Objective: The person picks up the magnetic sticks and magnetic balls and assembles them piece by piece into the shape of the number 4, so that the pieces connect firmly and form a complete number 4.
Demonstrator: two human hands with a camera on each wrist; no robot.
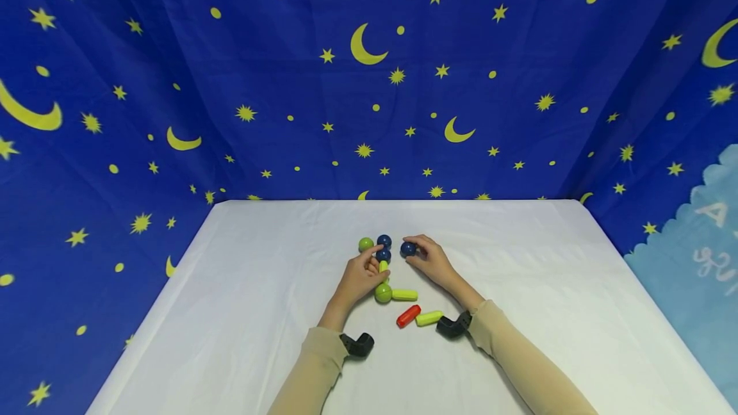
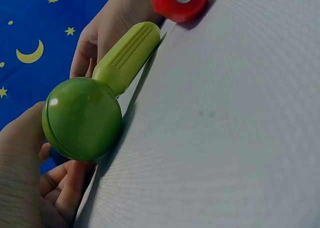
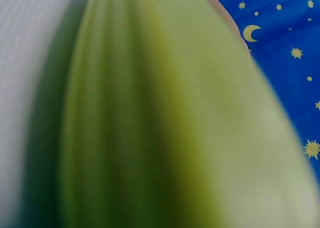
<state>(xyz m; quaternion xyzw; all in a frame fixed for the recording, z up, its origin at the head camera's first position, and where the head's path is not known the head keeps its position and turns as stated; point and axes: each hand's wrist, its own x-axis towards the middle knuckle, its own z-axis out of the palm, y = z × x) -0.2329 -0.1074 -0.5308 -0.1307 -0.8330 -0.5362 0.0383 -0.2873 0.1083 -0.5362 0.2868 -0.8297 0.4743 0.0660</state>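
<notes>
My left hand [image 1: 356, 279] grips a short yellow-green rod [image 1: 383, 266] between thumb and curled fingers, its index fingertip at a dark blue ball [image 1: 383, 255]. At the rod's near end sits a green ball [image 1: 383, 294], with a second yellow-green rod [image 1: 405, 295] sticking out to the right. The left wrist view shows this green ball [image 2: 82, 119] and rod [image 2: 127, 55] up close. My right hand [image 1: 434, 262] pinches another dark blue ball [image 1: 408, 249], a small gap away from the left-hand pieces. A blurred yellow-green rod [image 3: 150, 112] covers most of the right wrist view.
Another blue ball [image 1: 384, 241] and a green ball [image 1: 366, 244] lie just beyond my left fingers. Nearer, a red rod [image 1: 409, 316] and a loose yellow-green rod [image 1: 429, 319] lie on the white tabletop [image 1: 230, 338]. Blue star-patterned cloth [image 1: 323, 95] hangs behind and at the sides.
</notes>
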